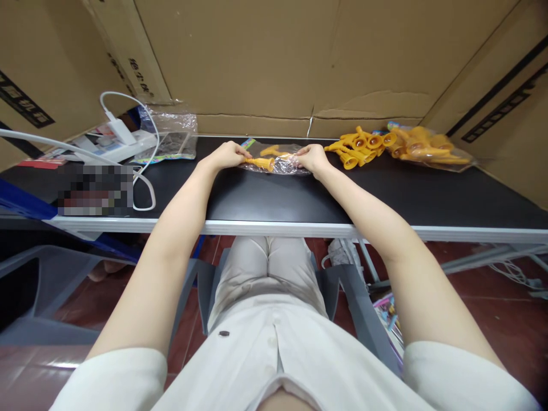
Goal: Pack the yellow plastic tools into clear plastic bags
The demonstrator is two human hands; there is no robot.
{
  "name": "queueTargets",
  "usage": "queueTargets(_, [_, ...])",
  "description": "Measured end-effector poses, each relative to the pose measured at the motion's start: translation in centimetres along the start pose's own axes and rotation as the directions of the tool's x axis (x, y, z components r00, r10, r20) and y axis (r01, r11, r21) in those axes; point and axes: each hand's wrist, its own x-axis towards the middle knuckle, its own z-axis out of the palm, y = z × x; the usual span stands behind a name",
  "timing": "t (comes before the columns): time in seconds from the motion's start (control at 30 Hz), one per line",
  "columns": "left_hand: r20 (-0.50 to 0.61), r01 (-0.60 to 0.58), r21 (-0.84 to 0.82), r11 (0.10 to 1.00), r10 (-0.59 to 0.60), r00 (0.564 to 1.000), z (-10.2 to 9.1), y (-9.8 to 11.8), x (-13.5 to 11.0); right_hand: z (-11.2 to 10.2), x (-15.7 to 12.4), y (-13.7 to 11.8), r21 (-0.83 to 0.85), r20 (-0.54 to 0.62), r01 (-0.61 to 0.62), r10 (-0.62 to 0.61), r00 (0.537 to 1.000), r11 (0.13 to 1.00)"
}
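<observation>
My left hand (pixel 231 154) is closed, with its fingertips at the narrow end of a yellow toy trumpet (pixel 262 164). The trumpet's bell points right, over a clear plastic bag (pixel 282 166) on the table. Another yellow piece (pixel 270 150) shows at the bag, just behind the trumpet; whether it lies inside I cannot tell. At the bag's right end, my right hand (pixel 313 158) pinches the plastic between thumb and fingers. Right of that hand lies a pile of loose yellow toy trumpets (pixel 359 147).
A filled clear bag of yellow trumpets (pixel 428 147) lies at the right back. To the left are a flat clear package (pixel 171 145), a white power strip (pixel 124 145) and a looping white cable (pixel 148 188). Cardboard walls (pixel 257 57) enclose the black table (pixel 274 200).
</observation>
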Motion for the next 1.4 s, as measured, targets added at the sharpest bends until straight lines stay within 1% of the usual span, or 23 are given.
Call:
queueTargets(0.03, [0.003,-0.008,0.000,1.000,0.008,1.000,0.1,-0.1,0.1,0.0,0.0,0.0,0.053,0.016,-0.058,0.057,0.998,0.997])
queueTargets(0.1, [0.003,-0.023,-0.002,1.000,0.023,1.000,0.1,-0.2,0.2,0.0,-0.2,-0.4,0.173,0.057,-0.198,0.191,0.980,0.965])
queueTargets(0.2, [0.005,-0.053,-0.015,0.998,0.053,0.999,0.3,-0.2,0.2,-0.5,-0.6,-1.2,0.329,0.090,-0.233,0.215,0.973,0.915])
queueTargets(0.27, [0.009,-0.067,-0.026,0.997,0.067,0.998,0.4,-0.1,0.2,-0.9,-0.9,-1.5,0.361,0.096,-0.231,0.210,0.973,0.903])
queueTargets(0.3, [0.006,-0.070,-0.031,0.997,0.070,0.998,0.5,0.0,0.3,-1.1,-1.0,-1.7,0.339,0.107,-0.225,0.201,0.974,0.913])
queueTargets(0.37, [-0.012,-0.071,-0.040,0.997,0.070,0.997,0.7,0.1,0.3,-1.5,-1.3,-1.9,0.213,0.133,-0.171,0.144,0.981,0.962])
queueTargets(0.43, [-0.028,-0.068,-0.049,0.996,0.066,0.997,1.0,0.2,0.3,-1.7,-1.5,-2.0,0.029,0.162,-0.031,0.026,0.986,0.999])
queueTargets(0.5, [-0.025,-0.061,-0.067,0.996,0.060,0.998,1.2,0.4,0.3,-1.8,-1.7,-2.1,-0.113,0.216,0.126,-0.099,0.971,0.986])
queueTargets(0.53, [-0.014,-0.056,-0.081,0.995,0.055,0.998,1.3,0.4,0.3,-1.8,-1.8,-2.1,-0.152,0.244,0.181,-0.141,0.959,0.972])
queueTargets(0.6, [0.012,-0.047,-0.107,0.993,0.049,0.999,1.3,0.6,0.1,-1.7,-1.9,-2.1,-0.173,0.261,0.238,-0.189,0.947,0.956])
queueTargets(0.7, [0.033,-0.056,-0.106,0.993,0.060,0.998,1.3,0.8,0.0,-1.5,-1.8,-1.9,-0.168,0.191,0.270,-0.237,0.952,0.948])
queueTargets(0.8, [0.027,-0.085,-0.063,0.994,0.087,0.996,1.3,0.9,-0.1,-1.2,-1.6,-1.6,-0.163,0.154,0.272,-0.248,0.956,0.948])
queueTargets(0.9, [0.011,-0.089,0.016,0.996,0.088,0.996,1.6,1.1,0.0,-0.8,-1.6,-1.6,-0.160,0.138,0.253,-0.232,0.963,0.954])
queueTargets(1.0, [-0.017,-0.056,0.117,0.992,0.058,0.998,2.0,1.5,0.0,-0.4,-1.7,-1.7,-0.146,0.132,0.232,-0.213,0.968,0.962])
queueTargets(1.07, [-0.015,-0.038,0.161,0.986,0.041,0.999,2.2,1.7,0.0,-0.3,-1.8,-1.8,-0.137,0.156,0.223,-0.201,0.967,0.965])
queueTargets(1.13, [0.005,-0.055,0.182,0.982,0.054,0.999,2.2,1.7,0.0,-0.3,-1.9,-1.7,-0.099,0.205,0.227,-0.203,0.957,0.969])
queueTargets(1.27, [0.049,-0.103,0.199,0.975,0.095,0.994,2.3,1.6,0.0,-0.3,-1.9,-1.7,-0.002,0.273,0.273,-0.262,0.925,0.962])
queueTargets(1.4, [0.059,-0.067,0.219,0.973,0.056,0.997,2.2,1.5,-0.1,-0.1,-1.9,-1.8,-0.019,0.314,0.313,-0.292,0.903,0.950])
